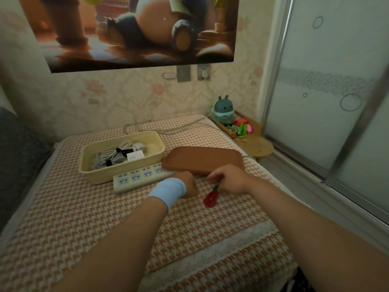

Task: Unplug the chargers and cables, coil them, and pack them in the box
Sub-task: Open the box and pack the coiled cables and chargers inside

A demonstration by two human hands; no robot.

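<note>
A cream box (99, 173) stands on the checked bedcover and holds coiled white cables (113, 157) tied with black straps, plus a white charger (137, 146). A white power strip (134, 179) with no plugs in its visible sockets lies along the box's front. My right hand (229, 179) pinches the green end of a coiled red cable (210, 199) that rests on the cover. My left hand (187, 184), with a light blue wristband, is curled shut just left of that cable; whether it grips anything is hidden.
The box's brown lid (203, 158) lies right of the box, partly over the power strip. A grey cord (179, 128) runs along the far bed edge. A wooden shelf (252, 144) with a toy and small items sits at the back right, by a glass sliding door (328, 85).
</note>
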